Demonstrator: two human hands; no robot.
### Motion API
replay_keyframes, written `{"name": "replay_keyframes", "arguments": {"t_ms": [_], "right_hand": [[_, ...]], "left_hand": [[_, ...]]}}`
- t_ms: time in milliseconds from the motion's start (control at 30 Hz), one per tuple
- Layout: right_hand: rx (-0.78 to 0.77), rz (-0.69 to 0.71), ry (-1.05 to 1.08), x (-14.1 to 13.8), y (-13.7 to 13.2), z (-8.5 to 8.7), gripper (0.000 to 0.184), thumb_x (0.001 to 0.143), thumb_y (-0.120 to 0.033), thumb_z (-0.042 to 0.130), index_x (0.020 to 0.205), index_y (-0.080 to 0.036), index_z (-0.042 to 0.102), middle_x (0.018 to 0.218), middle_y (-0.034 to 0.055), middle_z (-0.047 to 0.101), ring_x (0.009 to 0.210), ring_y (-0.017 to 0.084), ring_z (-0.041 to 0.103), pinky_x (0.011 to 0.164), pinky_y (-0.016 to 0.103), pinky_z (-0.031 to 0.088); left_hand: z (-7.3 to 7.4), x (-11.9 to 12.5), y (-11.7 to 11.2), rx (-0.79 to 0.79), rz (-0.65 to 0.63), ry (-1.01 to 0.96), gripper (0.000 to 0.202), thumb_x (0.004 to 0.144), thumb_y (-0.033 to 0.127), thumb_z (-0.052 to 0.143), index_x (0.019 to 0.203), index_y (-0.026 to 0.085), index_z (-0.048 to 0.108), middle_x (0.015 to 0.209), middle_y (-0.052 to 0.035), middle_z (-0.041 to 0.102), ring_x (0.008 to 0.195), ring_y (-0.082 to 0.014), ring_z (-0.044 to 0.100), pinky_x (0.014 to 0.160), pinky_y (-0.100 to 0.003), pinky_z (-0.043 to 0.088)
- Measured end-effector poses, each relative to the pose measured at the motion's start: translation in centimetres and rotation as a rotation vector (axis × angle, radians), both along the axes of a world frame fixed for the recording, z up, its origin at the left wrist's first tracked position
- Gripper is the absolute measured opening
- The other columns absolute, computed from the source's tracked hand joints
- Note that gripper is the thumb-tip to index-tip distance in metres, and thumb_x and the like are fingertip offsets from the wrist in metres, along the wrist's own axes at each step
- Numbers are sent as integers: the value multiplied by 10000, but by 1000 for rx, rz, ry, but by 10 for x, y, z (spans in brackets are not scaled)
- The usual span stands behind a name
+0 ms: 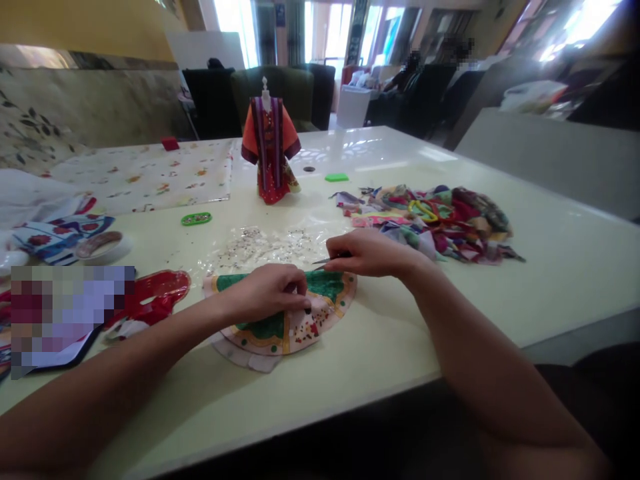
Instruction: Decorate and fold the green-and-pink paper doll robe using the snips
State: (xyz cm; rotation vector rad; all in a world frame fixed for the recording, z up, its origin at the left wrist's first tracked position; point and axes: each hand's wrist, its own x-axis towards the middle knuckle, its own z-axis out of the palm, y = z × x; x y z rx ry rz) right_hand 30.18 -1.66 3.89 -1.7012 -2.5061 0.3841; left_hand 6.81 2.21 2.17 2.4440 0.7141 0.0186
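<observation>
A fan-shaped piece of patterned cloth (pixel 280 327), green in the middle with a pink flowered border, lies on the pale table (pixel 380 333) in front of me. My left hand (pixel 270 293) rests on it with fingers curled, pinching its upper edge. My right hand (pixel 367 253) is closed on a thin metal tool (pixel 323 261), maybe tweezers or small scissors, whose tip points left toward the cloth's top edge. A clear plastic sheet with small beads (pixel 270 247) lies just behind the cloth.
A miniature robe on a stand (pixel 271 150) stands mid-table. A heap of coloured fabric scraps (pixel 435 220) lies at the right. Printed cloth (pixel 145 177), a green oval case (pixel 196 219), a green block (pixel 337 177), a red plastic piece (pixel 157 293) and a small dish (pixel 103 245) sit left. People sit far behind.
</observation>
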Motion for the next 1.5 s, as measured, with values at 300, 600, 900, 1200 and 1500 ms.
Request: {"name": "replay_keyframes", "arguments": {"t_ms": [300,600,900,1200,1500], "right_hand": [[-15,-25,26,5,5,-3,334,860,-464,528,678,-193,457,631,-24,495,602,105,398,559,273,195],[-82,-40,110,8,6,-5,340,868,-510,513,825,-182,591,727,6,576,649,121,467,581,256,249],[-171,85,149,-3,4,-6,273,809,-443,614,919,-196,654,725,-10,598,631,115,470,576,248,269],[-119,25,54,-10,3,-8,198,796,-387,618,875,-212,666,717,-6,611,628,115,457,572,256,258],[-181,-100,-89,4,9,-13,99,744,-237,558,773,-199,644,741,23,621,650,137,496,563,263,288]], "left_hand": [[20,-11,13,-156,-10,-19,207,855,379,571,872,208,686,842,6,671,787,-146,591,683,-246,417],[20,-24,38,322,96,268,330,826,440,572,1041,197,629,960,-64,639,833,-212,560,651,-286,357],[19,-17,26,54,-20,237,186,817,357,567,892,217,665,876,-20,654,773,-164,559,630,-256,368],[20,-16,19,-4,-55,246,202,830,389,554,841,214,653,827,-9,666,726,-148,558,598,-250,348],[30,-40,56,340,116,521,248,751,394,607,891,201,676,976,-71,667,848,-208,579,600,-263,327]]}}
